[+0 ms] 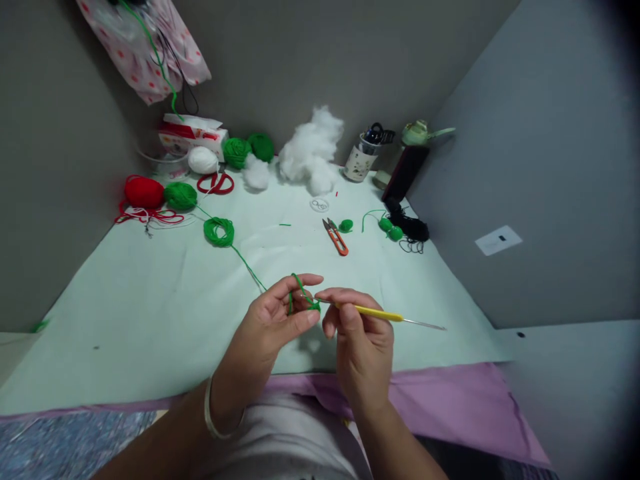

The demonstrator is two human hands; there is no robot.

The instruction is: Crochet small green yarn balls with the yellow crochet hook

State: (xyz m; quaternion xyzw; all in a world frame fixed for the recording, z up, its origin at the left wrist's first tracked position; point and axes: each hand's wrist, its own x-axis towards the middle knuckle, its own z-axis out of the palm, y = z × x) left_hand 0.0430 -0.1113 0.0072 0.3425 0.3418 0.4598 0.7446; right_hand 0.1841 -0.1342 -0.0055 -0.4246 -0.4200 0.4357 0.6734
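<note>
My left hand (273, 320) pinches a small piece of green crochet work (314, 307) between thumb and fingers. A strand of green yarn (249, 268) loops over its raised index finger and runs back to a loose coil (219, 231) on the table. In my right hand (363, 337) is a yellow-handled crochet hook (377, 313), held like a pen. Its tip meets the green work at my left fingertips; the other metal end points right. Whether the tip sits inside a stitch cannot be made out.
Orange thread snips (336, 238) lie ahead beside a small green crocheted piece (345, 226). Red-handled scissors (215, 183), red yarn (144, 192) and green yarn balls (237, 153) are at back left. White stuffing (311, 150) stands at the back; black yarn (410, 223) lies right, near the grey partition (540, 167).
</note>
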